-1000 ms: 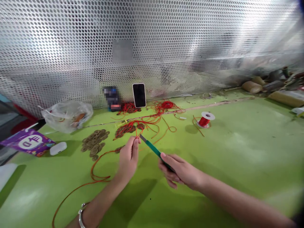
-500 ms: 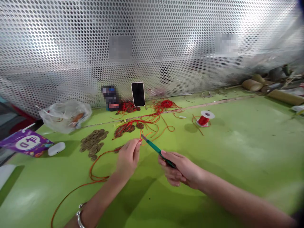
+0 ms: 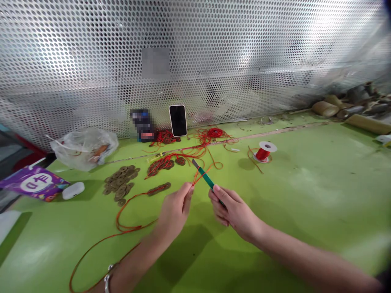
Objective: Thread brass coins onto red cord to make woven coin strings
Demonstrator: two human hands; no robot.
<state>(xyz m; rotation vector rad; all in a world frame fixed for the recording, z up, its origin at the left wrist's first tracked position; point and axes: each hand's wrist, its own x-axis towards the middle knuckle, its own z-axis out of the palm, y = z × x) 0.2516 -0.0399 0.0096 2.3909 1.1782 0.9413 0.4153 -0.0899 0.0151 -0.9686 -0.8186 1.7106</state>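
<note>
My left hand (image 3: 177, 205) is closed, pinching a red cord (image 3: 195, 177) between thumb and forefinger. A small loop of that cord stands up from the fingertips and lies around the blade end of a green-handled knife (image 3: 205, 176). The knife is gripped in my right hand (image 3: 230, 207), its blade pointing up and to the left. Long orange-red cord (image 3: 122, 230) curls over the green table left of my left wrist. A short row of strung coins (image 3: 159, 189) lies just behind my left hand.
Loose coins (image 3: 120, 181) lie at left, near a white case (image 3: 73, 190), purple packet (image 3: 35, 183) and plastic bag (image 3: 82, 148). Behind are a phone (image 3: 178, 121) and tangled red cords (image 3: 214, 133). A red spool (image 3: 263, 153) stands at right.
My left hand has moved right with the cord, uncovering the strung coins. The knife has shifted slightly up and right, and its blade end now passes through the cord loop.
</note>
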